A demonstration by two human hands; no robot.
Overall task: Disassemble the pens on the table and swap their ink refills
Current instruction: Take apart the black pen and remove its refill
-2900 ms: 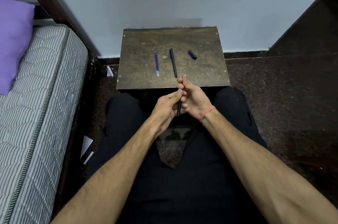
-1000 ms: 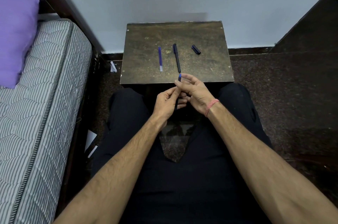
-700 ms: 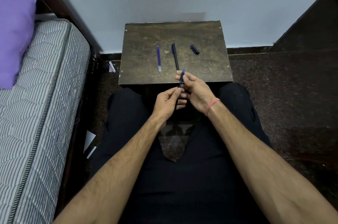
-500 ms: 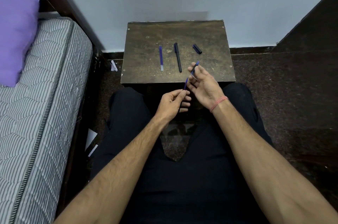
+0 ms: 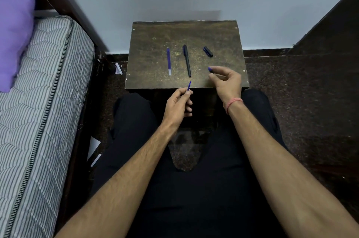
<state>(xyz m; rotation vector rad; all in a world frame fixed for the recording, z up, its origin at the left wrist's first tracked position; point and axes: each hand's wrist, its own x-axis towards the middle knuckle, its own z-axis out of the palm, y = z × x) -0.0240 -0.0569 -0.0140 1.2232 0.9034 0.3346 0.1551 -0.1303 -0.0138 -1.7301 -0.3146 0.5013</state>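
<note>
The refill [image 5: 189,85] has just come apart from its blue end piece [image 5: 210,69]: the left hand [image 5: 179,104] pinches the refill above the lap, the right hand [image 5: 226,80] pinches the piece over the worktop [image 5: 155,31]. So the second pen looks opened. Lying there: one refill, one black pen [image 5: 187,60], one cap [image 5: 208,51].

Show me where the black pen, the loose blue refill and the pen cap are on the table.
black pen [image 5: 187,60], head view, middle of its barrel
blue refill [image 5: 169,61], head view, middle of the tube
pen cap [image 5: 208,51], head view, middle of the cap
</note>
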